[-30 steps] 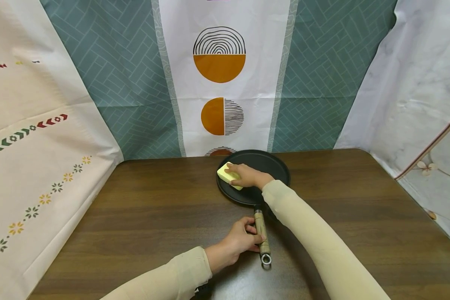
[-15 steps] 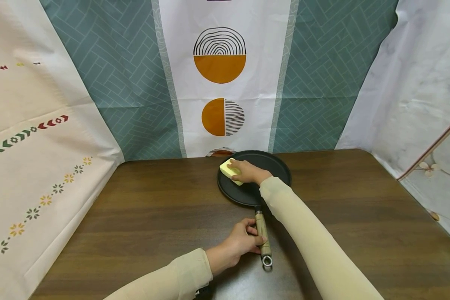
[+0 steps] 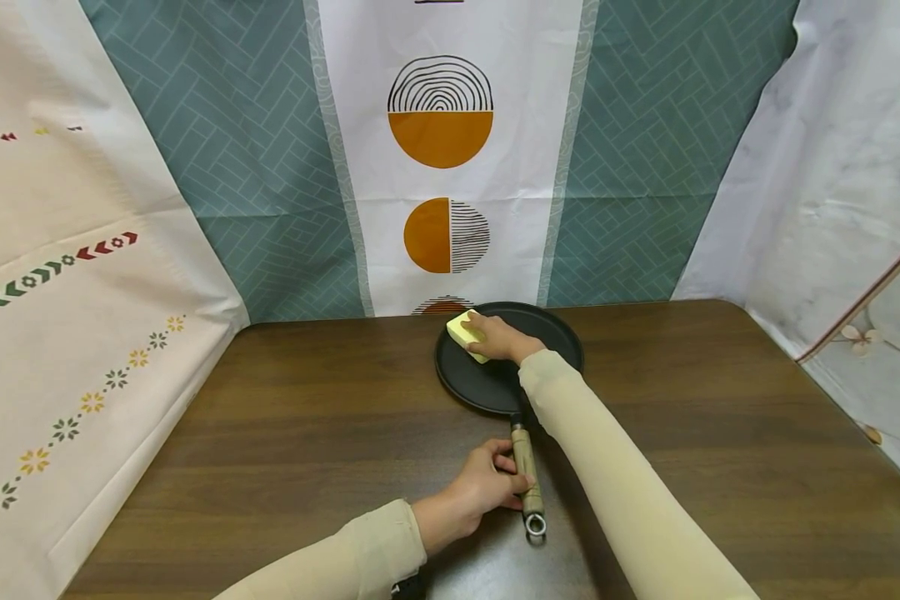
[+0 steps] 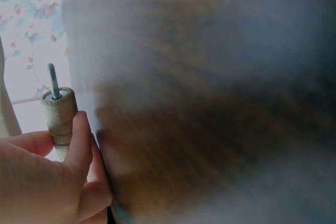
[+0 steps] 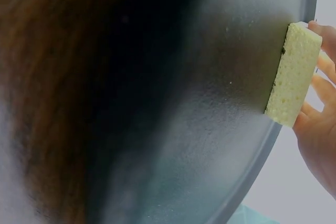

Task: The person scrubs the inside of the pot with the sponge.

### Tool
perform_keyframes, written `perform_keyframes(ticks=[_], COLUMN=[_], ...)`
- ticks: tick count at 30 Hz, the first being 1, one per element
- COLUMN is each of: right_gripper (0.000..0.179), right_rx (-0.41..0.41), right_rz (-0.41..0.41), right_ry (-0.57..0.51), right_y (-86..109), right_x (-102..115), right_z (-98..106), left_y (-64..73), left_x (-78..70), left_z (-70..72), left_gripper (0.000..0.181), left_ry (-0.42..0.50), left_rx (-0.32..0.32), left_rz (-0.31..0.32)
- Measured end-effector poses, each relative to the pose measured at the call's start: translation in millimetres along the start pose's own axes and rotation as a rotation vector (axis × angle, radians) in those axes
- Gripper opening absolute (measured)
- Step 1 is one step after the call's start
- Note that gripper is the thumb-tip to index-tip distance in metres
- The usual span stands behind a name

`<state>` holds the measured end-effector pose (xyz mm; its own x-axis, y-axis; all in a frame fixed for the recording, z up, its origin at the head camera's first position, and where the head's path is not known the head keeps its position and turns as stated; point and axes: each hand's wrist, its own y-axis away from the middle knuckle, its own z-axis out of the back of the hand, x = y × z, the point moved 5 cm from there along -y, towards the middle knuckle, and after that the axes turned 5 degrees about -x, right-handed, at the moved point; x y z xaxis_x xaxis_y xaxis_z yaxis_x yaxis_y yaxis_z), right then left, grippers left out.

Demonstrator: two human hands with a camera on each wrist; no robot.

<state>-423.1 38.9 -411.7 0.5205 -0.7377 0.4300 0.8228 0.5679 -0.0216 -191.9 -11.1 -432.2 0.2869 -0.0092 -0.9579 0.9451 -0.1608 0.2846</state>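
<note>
A flat black frying pan lies toward the back of the table, its wooden handle pointing toward me. My left hand pinches that handle between thumb and fingers near its ringed end; the left wrist view shows the grip around the wooden handle. Over the pan's left part, my right hand grips a pale yellow sponge. In the right wrist view the sponge sits flat against the pan surface, which carries small droplets.
The brown wooden table spreads to both sides of the pan. A patterned cloth hangs right behind its back edge. Pale cloths flank it, a cream one on the left and a marbled one on the right.
My right hand has slid the sponge away from me and slightly right along the pan's left side. The left hand keeps its hold on the handle, and the pan has hardly shifted.
</note>
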Motion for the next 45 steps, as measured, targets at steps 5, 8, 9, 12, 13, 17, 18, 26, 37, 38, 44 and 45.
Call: perform_keyframes(ticks=[5, 8, 9, 12, 13, 17, 18, 26, 37, 38, 44, 45], right_gripper=[0.057, 0.057, 0.057, 0.058, 0.059, 0.060, 0.060, 0.058, 0.058, 0.058, 0.058, 0.058], right_rx=[0.000, 0.001, -0.002, -0.007, -0.009, -0.021, -0.027, -0.077, -0.092, -0.092, -0.093, -0.092], right_rz=[-0.052, -0.088, -0.091, -0.113, -0.122, -0.148, -0.148, -0.144, -0.187, -0.189, -0.197, -0.200], right_ry=[-0.005, -0.009, -0.008, -0.014, -0.018, -0.024, -0.023, 0.017, 0.031, 0.033, 0.027, 0.023], right_y=[-1.3, -1.0, -0.9, -0.1, 0.1, 0.5, 0.6, 3.4, 8.6, 9.4, 13.1, 13.7], right_x=[-7, -12, -13, -16, -18, -25, -26, -33, -39, -40, -45, -46], right_z=[0, 1, 1, 2, 3, 5, 6, 12, 15, 15, 14, 14], left_y=[1.3, 2.1, 2.1, 1.9, 1.8, 1.8, 1.7, 0.7, -2.0, -1.4, -0.1, -0.2], left_x=[0.0, 0.1, 0.1, 0.2, 0.2, -0.5, -0.6, -1.3, 1.0, 0.7, 1.2, 1.2], left_z=[-0.9, -2.0, -2.3, -2.9, -3.0, -2.9, -2.9, -3.0, -2.1, -1.8, -0.3, -0.2], left_gripper=[0.057, 0.057, 0.057, 0.056, 0.056, 0.056, 0.056, 0.056, 0.056, 0.056, 0.056, 0.056], left_ry=[0.000, 0.004, 0.005, 0.007, 0.007, 0.007, 0.006, -0.011, -0.026, -0.024, -0.020, -0.020], left_rx=[0.002, 0.003, 0.003, 0.001, 0.001, -0.002, -0.002, -0.013, -0.019, -0.018, -0.019, -0.019], left_rz=[-0.001, 0.000, 0.000, -0.005, -0.006, -0.006, -0.006, -0.012, -0.013, -0.012, -0.007, -0.008])
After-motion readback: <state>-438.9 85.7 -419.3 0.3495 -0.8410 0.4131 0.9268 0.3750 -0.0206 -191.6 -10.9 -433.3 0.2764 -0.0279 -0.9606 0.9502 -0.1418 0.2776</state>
